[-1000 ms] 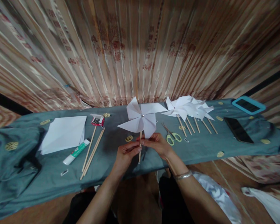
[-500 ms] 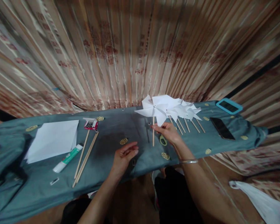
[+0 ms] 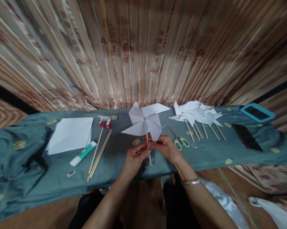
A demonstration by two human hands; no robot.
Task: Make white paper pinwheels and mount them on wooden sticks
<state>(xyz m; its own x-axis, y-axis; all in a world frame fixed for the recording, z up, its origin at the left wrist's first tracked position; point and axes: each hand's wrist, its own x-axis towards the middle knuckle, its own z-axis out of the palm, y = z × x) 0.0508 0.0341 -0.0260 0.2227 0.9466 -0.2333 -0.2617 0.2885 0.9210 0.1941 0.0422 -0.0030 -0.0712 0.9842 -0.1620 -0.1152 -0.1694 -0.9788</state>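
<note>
A white paper pinwheel (image 3: pixel 145 119) on a thin wooden stick stands upright before me, a shiny pin at its centre. My right hand (image 3: pixel 166 148) pinches the stick just below the paper blades. From the other side my left hand (image 3: pixel 136 159) closes its fingers on the same stick, fingertips meeting those of the right. More white pinwheels (image 3: pixel 198 111) lie overlapped on the table to the right, their sticks toward me. Green-handled scissors (image 3: pixel 180 140) rest between them and my right hand.
On the left lie a stack of white paper (image 3: pixel 70 133), a glue stick (image 3: pixel 83 153), several wooden sticks (image 3: pixel 100 156) and a small red box of pins (image 3: pixel 104 121). A black phone (image 3: pixel 247 137) and a blue-framed device (image 3: pixel 258 112) are at the right end of the cloth-covered table (image 3: pixel 124 168).
The held pinwheel has moved left, away from the others, in my right hand. My left hand, free before, has come in and taken hold of its stick. The scissors are now uncovered.
</note>
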